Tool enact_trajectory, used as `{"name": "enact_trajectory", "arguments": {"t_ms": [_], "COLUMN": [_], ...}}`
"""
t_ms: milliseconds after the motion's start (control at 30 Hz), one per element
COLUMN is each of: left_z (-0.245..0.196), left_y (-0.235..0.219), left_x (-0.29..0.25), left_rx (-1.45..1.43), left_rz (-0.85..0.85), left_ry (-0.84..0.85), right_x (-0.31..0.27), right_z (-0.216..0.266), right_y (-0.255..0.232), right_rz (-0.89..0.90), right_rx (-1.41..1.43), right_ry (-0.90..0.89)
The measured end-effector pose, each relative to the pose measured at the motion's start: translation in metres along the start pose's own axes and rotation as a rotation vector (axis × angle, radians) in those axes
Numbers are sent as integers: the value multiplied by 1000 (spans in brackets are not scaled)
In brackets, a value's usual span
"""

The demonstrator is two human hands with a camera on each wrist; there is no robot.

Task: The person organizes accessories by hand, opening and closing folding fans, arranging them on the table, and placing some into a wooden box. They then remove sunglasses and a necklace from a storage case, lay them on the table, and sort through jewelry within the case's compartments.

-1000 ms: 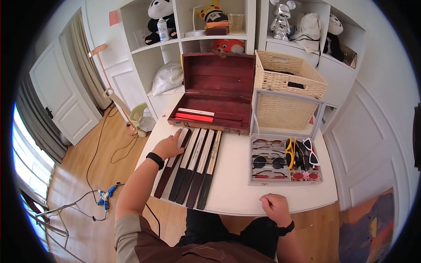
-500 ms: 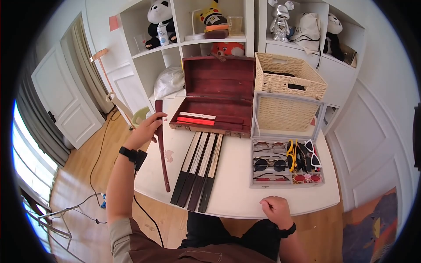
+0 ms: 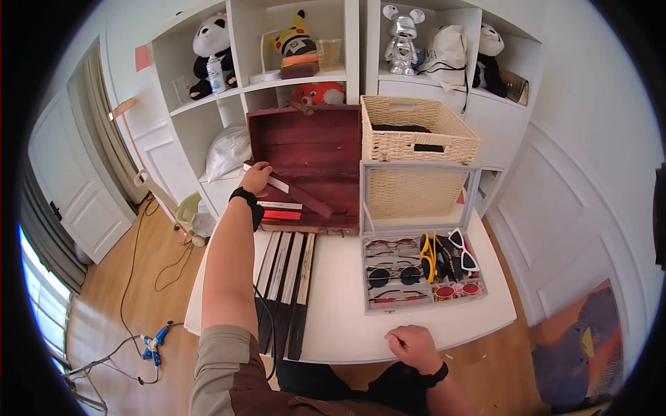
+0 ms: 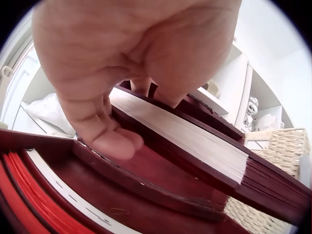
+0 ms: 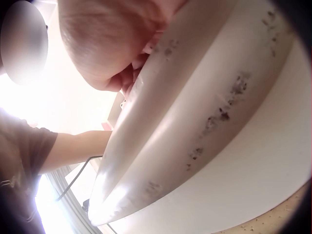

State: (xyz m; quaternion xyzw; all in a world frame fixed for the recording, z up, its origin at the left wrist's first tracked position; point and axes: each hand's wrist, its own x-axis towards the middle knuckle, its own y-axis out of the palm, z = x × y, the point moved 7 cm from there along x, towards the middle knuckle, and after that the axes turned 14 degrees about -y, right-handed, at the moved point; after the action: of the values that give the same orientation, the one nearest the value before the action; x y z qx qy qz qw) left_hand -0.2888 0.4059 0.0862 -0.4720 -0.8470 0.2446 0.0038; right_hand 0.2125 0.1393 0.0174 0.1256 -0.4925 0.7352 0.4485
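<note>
My left hand pinches a closed folding fan with dark red sticks and white folded paper. The fan slants over the open dark red case, its stick end pointing right and down. Inside the case's lower half lie a white-edged fan and a red fan. Several closed fans with dark lower ends stand in a row on the white table, in front of the case. At the table's front edge, my right hand rests with loosely curled fingers and holds nothing.
Right of the case, a grey glasses box with a raised clear lid holds several sunglasses. A woven basket stands behind it. White shelves with plush toys rise at the back. A black cable hangs beside my left arm.
My left hand has picked up the leftmost fan from the table row, lifted it, and carried it back and right over the case. The right hand stays at the table edge.
</note>
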Motion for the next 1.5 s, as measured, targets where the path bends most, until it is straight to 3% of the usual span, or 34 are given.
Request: {"name": "enact_trajectory", "arguments": {"t_ms": [167,300,467,533,567,633,767,833,967,1000,1067,1367,1500], "left_z": [14,22,43,37,26,12,-5,-4,-7,-4,8,16,13], "left_y": [20,33,48,45,45,46,55,62,85,85,108,101,93], "left_x": [48,83,116,126,115,91,62,55,41,43,41,39,23], "left_rx": [126,397,516,635,634,795,848,903,977,977,1049,1051,1068], "left_rz": [-36,-154,-225,-396,-395,-349,-315,-298,-276,-275,109,125,145], "left_ry": [-124,-8,1,165,164,0,0,46,379,377,535,421,472], "right_x": [2,2,3,4,5,5,3,4,4,4,5,2,3], "right_z": [-1,-3,-6,-6,-6,-7,-9,-8,-8,-8,-7,-9,-8], "right_y": [-1,-1,0,-1,-1,-1,1,0,0,0,0,0,1], "right_rz": [1,67,66,72,75,72,110,108,104,106,76,95,109], "right_rx": [8,4,25,33,40,53,51,54,52,54,72,60,67], "right_ry": [5,38,70,77,74,78,103,102,96,97,74,87,93]}}
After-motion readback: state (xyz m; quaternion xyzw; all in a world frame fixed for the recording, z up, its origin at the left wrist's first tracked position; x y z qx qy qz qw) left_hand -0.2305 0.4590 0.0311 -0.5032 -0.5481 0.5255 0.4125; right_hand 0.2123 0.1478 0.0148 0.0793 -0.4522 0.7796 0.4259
